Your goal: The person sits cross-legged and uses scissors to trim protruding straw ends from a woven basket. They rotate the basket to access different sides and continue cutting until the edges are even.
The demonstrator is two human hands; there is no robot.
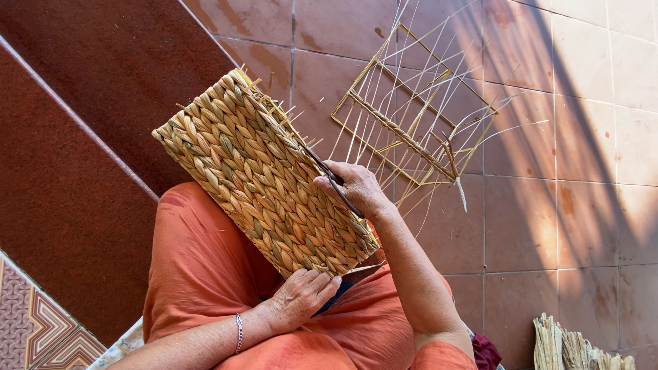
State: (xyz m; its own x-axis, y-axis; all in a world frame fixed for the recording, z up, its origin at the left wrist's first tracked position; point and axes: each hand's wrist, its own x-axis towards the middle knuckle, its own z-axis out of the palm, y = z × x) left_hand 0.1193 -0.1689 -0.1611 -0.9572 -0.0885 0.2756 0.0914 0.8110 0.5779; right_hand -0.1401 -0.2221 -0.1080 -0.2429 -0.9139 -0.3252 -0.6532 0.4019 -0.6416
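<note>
Basket: resting tilted across the lap on orange cloth [205,274]; woven basket [264,178], rectangular, plaited from flat straw-coloured strands in a herringbone braid, dry and ridged; loose strand ends sticking out along its far edge.
Left hand: lying at the basket's near lower corner; left hand [301,296] curling its fingers against the weave, steadying it; thin bracelet [239,332] circling the wrist.
Right hand: pressing on the basket's right edge; right hand [356,188] pinching closed around a slim dark tool [329,179], thin and pointed, lying along the weave.
Frame: sitting on the floor just beyond the right hand; wire frame [415,113], box-shaped, yellowish, with pale stiff spokes fanning out.
Floor: showing glossy reddish tiles [589,137], smooth, with a dark red speckled step [82,137] to the left.
Bundle: lying at the lower right corner; dried fibre bundle [569,349], pale and rough.
</note>
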